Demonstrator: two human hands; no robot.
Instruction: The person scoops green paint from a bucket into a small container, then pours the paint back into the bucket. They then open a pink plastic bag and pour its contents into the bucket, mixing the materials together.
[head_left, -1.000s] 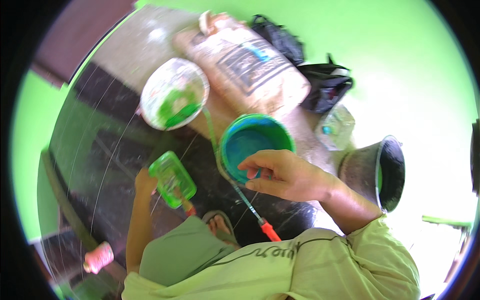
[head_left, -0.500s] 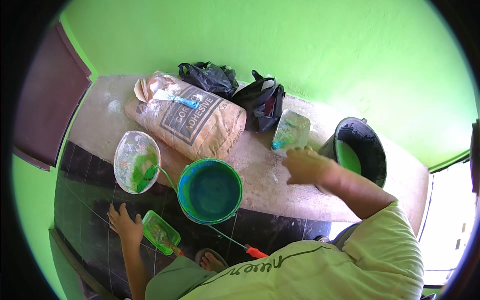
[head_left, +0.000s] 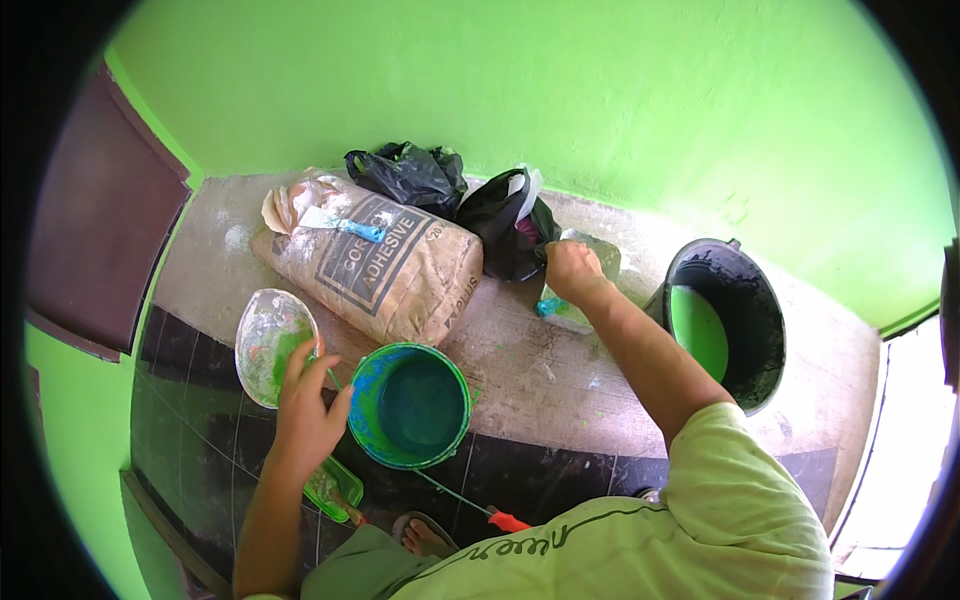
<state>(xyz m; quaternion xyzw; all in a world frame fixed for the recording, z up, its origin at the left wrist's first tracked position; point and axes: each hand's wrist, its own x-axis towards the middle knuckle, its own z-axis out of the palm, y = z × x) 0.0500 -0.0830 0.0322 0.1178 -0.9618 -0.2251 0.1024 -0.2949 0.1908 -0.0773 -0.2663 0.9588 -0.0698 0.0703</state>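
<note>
My right hand is closed at the edge of a black plastic bag, which stands slightly open with white and purple showing inside. Beneath that hand lies a flat, pale plastered scraper with a blue handle, partly hidden by my fingers and wrist. My left hand is open, fingers spread, between a white bowl smeared with green and a green-and-blue paint bucket holding dark liquid. Its fingertips overlap the bowl's right side; contact is unclear. A green tray with a brush sits below it, partly covered by my forearm.
A large paper sack lies behind the bucket with a blue-handled putty knife on top. Another black bag leans by the green wall. At right stands a black bucket with green paint. The small bucket's red-gripped handle extends toward me.
My right hand has moved left and away from me, closing on the black bag's edge. My left hand has moved up and right, from beside the tray to the bowl.
</note>
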